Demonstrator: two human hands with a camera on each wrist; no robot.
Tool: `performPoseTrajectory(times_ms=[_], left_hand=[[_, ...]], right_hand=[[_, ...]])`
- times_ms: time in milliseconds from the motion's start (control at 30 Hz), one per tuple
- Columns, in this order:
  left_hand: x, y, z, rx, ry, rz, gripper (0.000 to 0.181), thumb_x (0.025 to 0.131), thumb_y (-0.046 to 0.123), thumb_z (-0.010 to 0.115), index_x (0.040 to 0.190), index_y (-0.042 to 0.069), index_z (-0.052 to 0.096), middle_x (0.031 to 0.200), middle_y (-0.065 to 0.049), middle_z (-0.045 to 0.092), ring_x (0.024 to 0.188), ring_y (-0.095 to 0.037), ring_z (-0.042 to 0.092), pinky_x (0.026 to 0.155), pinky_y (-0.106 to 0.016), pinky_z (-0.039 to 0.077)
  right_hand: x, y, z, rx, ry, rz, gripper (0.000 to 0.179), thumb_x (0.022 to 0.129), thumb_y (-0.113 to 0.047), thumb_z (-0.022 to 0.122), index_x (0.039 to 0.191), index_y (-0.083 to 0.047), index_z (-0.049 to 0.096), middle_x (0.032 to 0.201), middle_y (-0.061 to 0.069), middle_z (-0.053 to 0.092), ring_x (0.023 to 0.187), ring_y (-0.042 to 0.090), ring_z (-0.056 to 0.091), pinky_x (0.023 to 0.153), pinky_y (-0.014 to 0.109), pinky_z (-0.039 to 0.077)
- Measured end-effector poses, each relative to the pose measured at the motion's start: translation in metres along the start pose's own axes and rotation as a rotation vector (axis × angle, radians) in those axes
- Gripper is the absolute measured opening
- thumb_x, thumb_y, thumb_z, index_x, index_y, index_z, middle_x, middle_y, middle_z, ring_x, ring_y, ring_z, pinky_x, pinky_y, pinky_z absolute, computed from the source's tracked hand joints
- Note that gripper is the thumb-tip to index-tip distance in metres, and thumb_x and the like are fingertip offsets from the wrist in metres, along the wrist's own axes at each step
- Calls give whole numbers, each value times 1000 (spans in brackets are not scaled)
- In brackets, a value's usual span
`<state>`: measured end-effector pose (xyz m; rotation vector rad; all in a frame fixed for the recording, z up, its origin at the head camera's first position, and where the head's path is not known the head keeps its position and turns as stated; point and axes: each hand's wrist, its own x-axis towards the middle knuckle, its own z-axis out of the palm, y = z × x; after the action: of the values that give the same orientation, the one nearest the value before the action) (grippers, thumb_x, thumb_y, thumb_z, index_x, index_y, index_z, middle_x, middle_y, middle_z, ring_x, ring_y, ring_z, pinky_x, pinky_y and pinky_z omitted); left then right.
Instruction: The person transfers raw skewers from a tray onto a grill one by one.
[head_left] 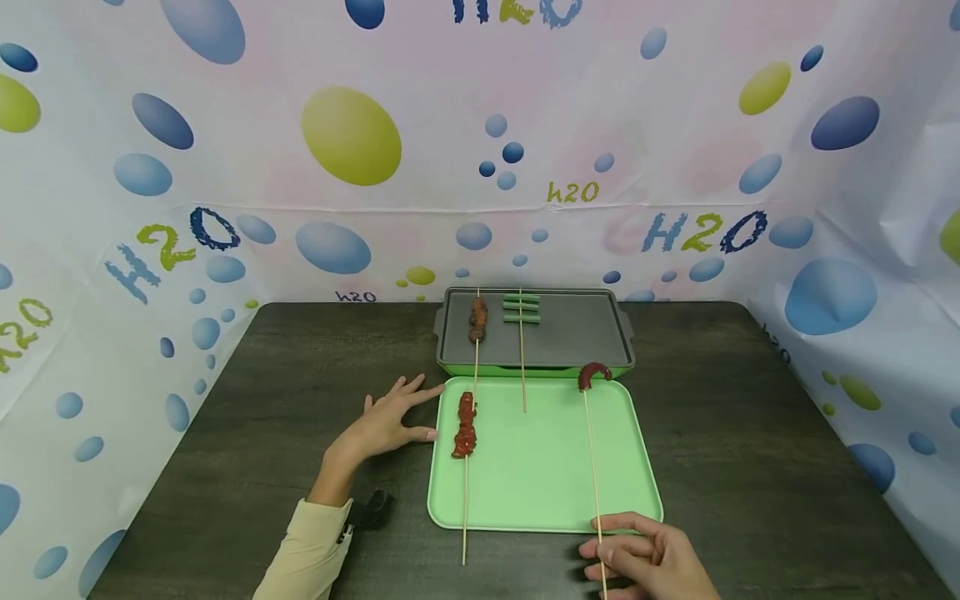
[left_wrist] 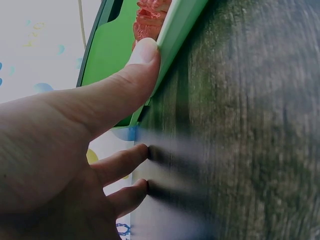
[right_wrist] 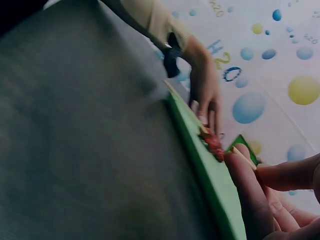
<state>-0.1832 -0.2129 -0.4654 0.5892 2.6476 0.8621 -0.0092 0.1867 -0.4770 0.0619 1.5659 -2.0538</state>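
My right hand (head_left: 652, 560) pinches the lower stick of a wooden skewer (head_left: 592, 454) between thumb and fingers. At the skewer's far end sits a curved dark-red piece (head_left: 595, 375), overlapping the tray's back edge in the head view. My left hand (head_left: 384, 423) rests with spread fingers at the left side of a light green tray (head_left: 547, 467); its thumb (left_wrist: 145, 52) is right at the rim. Just inside that side lies a second skewer threaded with red meat pieces (head_left: 465, 425), its bare stick (head_left: 465, 517) reaching past the tray's front edge.
Behind the tray stands a grey grill plate (head_left: 577, 329) with a green base. On it lie a skewer of browned meat (head_left: 477, 318) and one with several green sticks (head_left: 521, 307), their handles extending over the tray. Dark wooden table (head_left: 750, 433) surrounds everything; a patterned sheet (head_left: 450, 167) hangs behind.
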Motion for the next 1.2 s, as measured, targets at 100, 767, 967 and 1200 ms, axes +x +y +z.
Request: performPoseTrajectory(times_ms=[100,767,967,1200], left_hand=[[0,0,0,6,-1,1,77,93,32,77,159,19,42,167,-22,23,153,-49,10,104,-86,4],[-1,0,1,11,4,-6,77,92,33,77,159,19,42,167,-22,23,153,-49,10,104,-86,4],[0,0,2,20,1,-3,76,92,33,77,159,18,43,167,-22,23,153,-50,11,104,-86,4],[1,-1,1,15,3,-14,77,92,34,77,159,20,42,167,-21,23,153,-49,10,104,-86,3]], right_hand=[[2,12,3,28,-54,18,30,101,-8,64,129,4,63,110,18,75,96,28,76,81,39,61],[38,31,52,31,-130,2,32,98,-8,69,124,10,62,106,23,75,88,24,77,73,33,62],[48,33,67,11,-89,2,34,97,-10,71,122,10,63,104,23,75,86,26,77,70,35,62],[52,33,73,41,-76,19,35,97,-9,71,123,13,64,103,21,76,90,25,77,74,35,61]])
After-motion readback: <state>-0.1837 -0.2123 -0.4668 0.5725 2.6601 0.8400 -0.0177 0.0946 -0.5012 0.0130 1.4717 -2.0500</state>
